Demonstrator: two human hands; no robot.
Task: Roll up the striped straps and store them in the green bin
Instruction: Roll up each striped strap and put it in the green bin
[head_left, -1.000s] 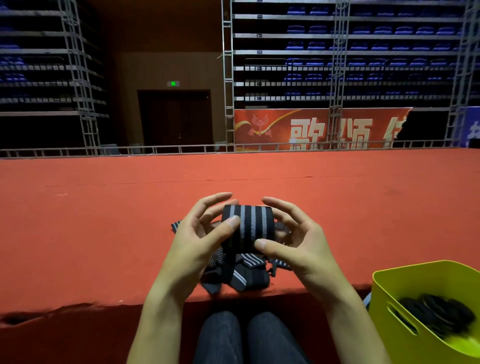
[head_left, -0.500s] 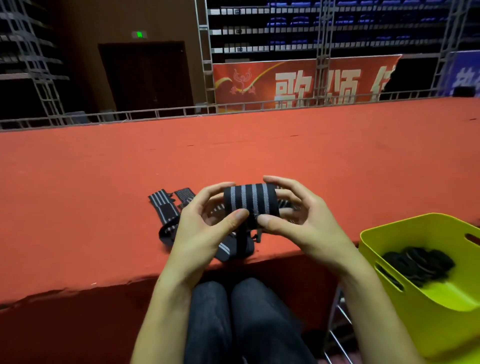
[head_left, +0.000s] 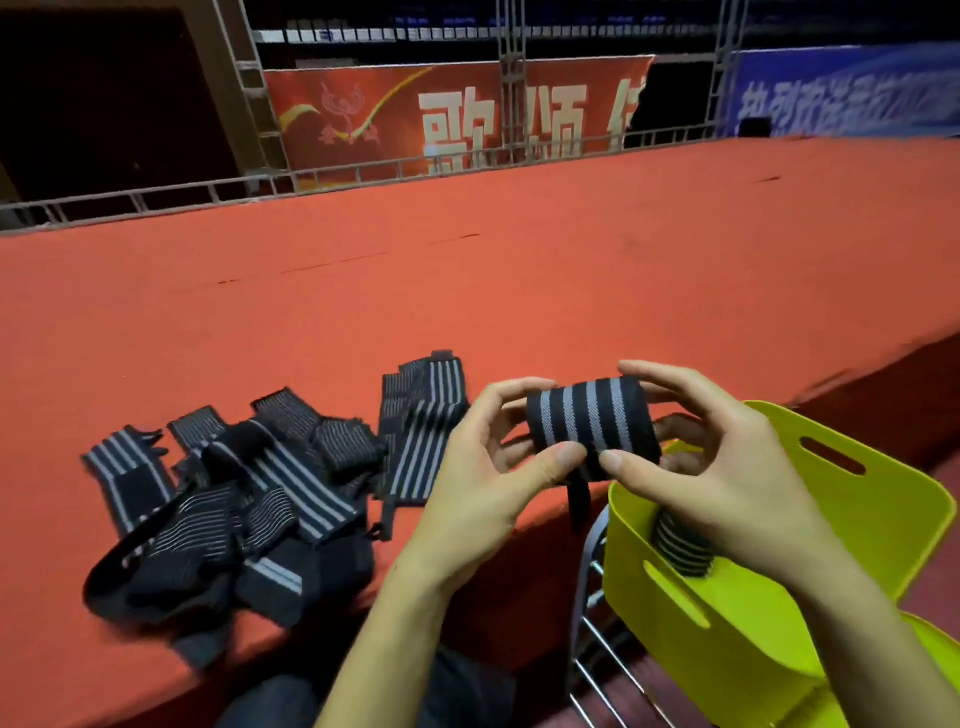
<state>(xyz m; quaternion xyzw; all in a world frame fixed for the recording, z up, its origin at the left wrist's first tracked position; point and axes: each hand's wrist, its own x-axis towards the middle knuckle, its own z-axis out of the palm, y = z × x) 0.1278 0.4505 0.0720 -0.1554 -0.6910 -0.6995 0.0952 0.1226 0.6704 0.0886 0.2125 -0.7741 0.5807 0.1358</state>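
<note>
Rolled strap now carried rightward, over the green bin.
Left hand (head_left: 483, 467) and right hand (head_left: 696, 467) both pinch the finished roll (head_left: 592, 426), now above the bin's rim (head_left: 883, 499) and beyond the red platform's near edge (head_left: 311, 639); drop-in seems next.

you see a dim hall: the far stands (head_left: 519, 31) are almost black, while the red carpet (head_left: 467, 291) is evenly lit from above, without hard shadows. the picture is soft with motion blur, strongest on the banner (head_left: 457, 114). the wide lens bends the railing (head_left: 208, 189).
</note>
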